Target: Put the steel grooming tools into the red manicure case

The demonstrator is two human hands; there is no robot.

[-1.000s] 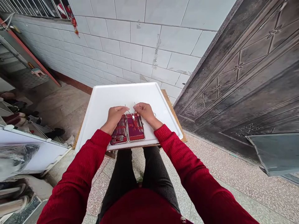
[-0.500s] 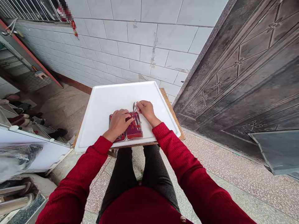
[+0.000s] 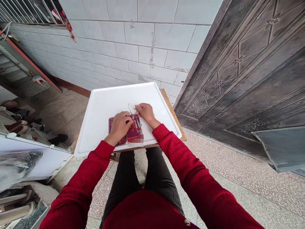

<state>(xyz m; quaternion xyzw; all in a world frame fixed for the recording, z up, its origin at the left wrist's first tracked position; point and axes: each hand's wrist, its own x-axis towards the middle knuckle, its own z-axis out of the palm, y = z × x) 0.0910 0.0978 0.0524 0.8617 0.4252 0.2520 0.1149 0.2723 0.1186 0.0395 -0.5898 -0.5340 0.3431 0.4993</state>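
A dark red manicure set case (image 3: pixel 135 136) lies open on a white tray (image 3: pixel 105 100), with slim metal tools in its right half. My left hand (image 3: pixel 119 126) rests across the case near its fold, fingers bent and thumb against the right half. Between thumb and fingers of my right hand (image 3: pixel 145 112) is one arm of small metal nippers (image 3: pixel 130 108), at the case's top edge. The nippers' two arms are spread, with their joined end down by my left fingertips. Whether those fingertips also touch the nippers is unclear.
The tray sits on a wooden table (image 3: pixel 169 101) by a white tiled wall (image 3: pixel 114 44). A dark patterned metal door (image 3: pixel 238 76) is on the right. Shoes (image 3: pixel 19 127) fill a rack on the left.
The nippers have turned so their two arms now show spread apart, lower against the case. My right hand has shifted slightly. My left hand stays on the case.
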